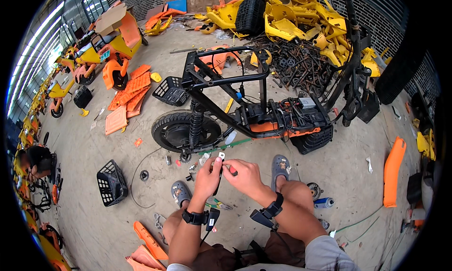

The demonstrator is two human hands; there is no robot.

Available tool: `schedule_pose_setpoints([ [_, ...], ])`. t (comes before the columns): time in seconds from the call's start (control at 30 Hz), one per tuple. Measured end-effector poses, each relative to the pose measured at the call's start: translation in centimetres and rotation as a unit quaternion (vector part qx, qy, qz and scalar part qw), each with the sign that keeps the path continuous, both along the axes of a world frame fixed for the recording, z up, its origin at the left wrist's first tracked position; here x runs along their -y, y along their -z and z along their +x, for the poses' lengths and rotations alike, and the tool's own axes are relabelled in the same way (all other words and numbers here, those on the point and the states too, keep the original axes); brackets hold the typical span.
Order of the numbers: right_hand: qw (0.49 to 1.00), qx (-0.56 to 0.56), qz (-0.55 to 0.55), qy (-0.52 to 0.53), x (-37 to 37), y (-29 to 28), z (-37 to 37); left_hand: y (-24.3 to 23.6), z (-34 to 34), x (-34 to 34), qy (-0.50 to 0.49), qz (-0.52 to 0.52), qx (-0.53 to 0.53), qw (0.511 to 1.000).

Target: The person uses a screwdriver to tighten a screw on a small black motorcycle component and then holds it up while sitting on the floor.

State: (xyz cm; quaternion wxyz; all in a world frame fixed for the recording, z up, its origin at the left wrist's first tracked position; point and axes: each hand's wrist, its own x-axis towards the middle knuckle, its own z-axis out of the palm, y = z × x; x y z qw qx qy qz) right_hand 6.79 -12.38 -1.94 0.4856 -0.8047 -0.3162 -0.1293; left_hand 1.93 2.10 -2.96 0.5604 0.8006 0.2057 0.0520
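Observation:
My left hand (206, 180) is closed on a slim dark piece, with a small pale flat end with a hole (221, 155) sticking up past the thumb. My right hand (246, 178) is closed beside it, fingers pinched around a small red-and-black thing (233, 170) whose kind I cannot make out. Both hands are close together in front of a stripped black scooter frame (221, 83). Its rear wheel (176, 131) and shock absorber (196, 125) are just beyond my hands. Below them, pliers with green-and-yellow handles (219, 204) lie on the floor.
A black basket (112, 182), a small sprocket (144, 175) and a metal socket (168, 160) lie at left. To the right are a blue spray can (324, 203) and an orange panel (394, 172). Yellow panels (292, 21) are heaped behind. A person (38, 160) crouches far left.

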Motion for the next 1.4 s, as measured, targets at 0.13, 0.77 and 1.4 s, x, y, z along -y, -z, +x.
schedule_pose_setpoints([
  [0.13, 1.000, 0.008, -0.005, 0.005, -0.1, 0.1, 0.1, -0.3, -0.1, 0.1, 0.003, 0.024, 0.020, 1.000],
  [0.77, 0.999, 0.047, 0.009, 0.012, -0.3, 0.0, 0.0, -0.3, -0.2, 0.2, 0.005, 0.030, 0.019, 0.999],
  [1.4, 0.998, 0.056, -0.008, 0.002, -0.1, 0.0, 0.1, 0.2, -0.1, 0.1, 0.000, -0.010, -0.005, 1.000],
])
